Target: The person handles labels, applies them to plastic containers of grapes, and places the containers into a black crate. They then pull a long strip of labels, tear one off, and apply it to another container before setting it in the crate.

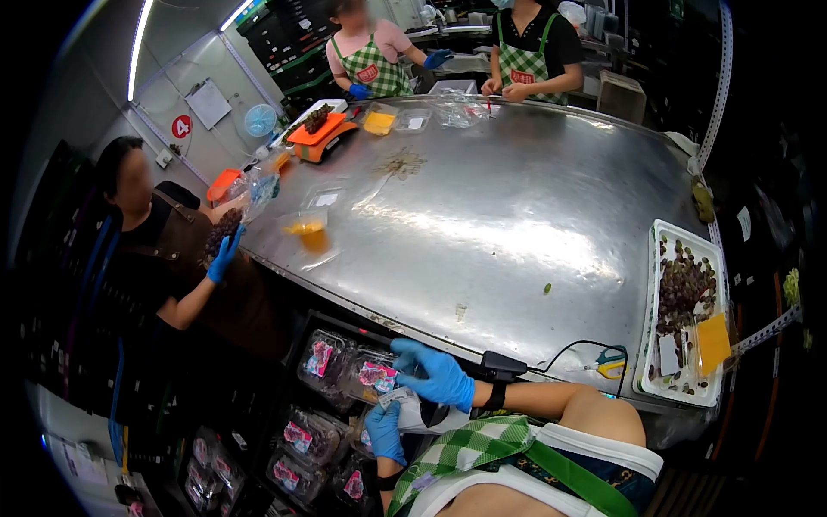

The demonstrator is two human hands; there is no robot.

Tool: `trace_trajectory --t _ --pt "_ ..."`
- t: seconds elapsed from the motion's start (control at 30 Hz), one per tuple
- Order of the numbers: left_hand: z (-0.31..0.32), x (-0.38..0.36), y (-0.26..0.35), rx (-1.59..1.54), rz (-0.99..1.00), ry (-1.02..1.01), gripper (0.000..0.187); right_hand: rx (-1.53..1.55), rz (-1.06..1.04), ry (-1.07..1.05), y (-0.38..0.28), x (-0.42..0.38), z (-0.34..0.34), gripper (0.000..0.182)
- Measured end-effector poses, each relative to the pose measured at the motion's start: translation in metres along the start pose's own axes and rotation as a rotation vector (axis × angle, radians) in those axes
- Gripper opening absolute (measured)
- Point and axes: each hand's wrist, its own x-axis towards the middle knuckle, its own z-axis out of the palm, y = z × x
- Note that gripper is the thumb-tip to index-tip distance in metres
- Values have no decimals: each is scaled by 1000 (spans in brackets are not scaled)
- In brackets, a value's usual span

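Note:
My left hand (385,433), in a blue glove, is closed on a white strip of printed labels (401,399); part of the strip is hidden behind the fingers. Above it, my right hand (433,372), also gloved in blue, is held with fingers apart over a clear plastic box (366,376) with a pink-and-blue label. I see nothing between those fingers. Similar lidded boxes of dark fruit, such as this one (320,358) and another (310,435), sit in a black crate (297,345) below the table edge.
A steel table (482,207) spans the middle. On its right stand a white tray of loose grapes (685,293) and yellow-handled scissors (612,366). An orange-topped scale (319,129) is at the far left. A co-worker (177,250) holds grapes at left; two more people stand behind the table.

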Motion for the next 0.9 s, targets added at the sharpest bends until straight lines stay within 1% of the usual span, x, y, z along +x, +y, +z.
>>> trace_trajectory --t 0.03,0.1,0.13,0.23,0.27,0.33,0.37,0.4,0.43,0.5,0.67,0.77,0.83,0.87,0.9 --pt "-2 -1 1 25 -19 7 16 22 -60 86 2 6 -2 50" --pt "-6 -3 -2 -39 -1 21 16 100 44 162 0 15 -13 43" --pt "-9 -4 -3 -71 7 28 16 44 71 128 10 18 -17 42" --pt "-20 -6 -11 -96 -1 36 16 -511 -61 78 72 20 -18 51" --pt "-20 -8 -12 -129 1 51 16 -565 109 -98 90 17 -23 65" --pt "-18 -10 -13 -200 15 81 16 -864 117 -73 102 -4 -21 73" --pt "-18 -9 -16 -181 44 94 15 -1014 114 -56 109 -13 -20 77" --pt "-20 -9 -21 -160 71 111 15 -1016 117 -127 122 -18 -21 84" --pt "-21 -11 -22 -137 94 131 14 -1054 68 -135 127 -20 -20 84" --pt "-19 -16 -18 -153 61 137 13 -1128 -29 -155 133 -22 -19 83" --pt "-14 -31 3 -171 27 146 12 -1127 61 -85 131 -12 -22 82" --pt "-24 -30 -10 -113 90 195 13 -1132 86 -39 133 -3 -34 81" --pt "-23 -31 -8 -128 75 189 13 -1115 106 -14 140 -1 -38 82" --pt "-23 -31 -8 -137 68 186 14 -1133 51 -11 146 -1 -37 82" --pt "-24 -31 -10 -132 62 190 14 -1139 62 -4 148 -1 -36 81"
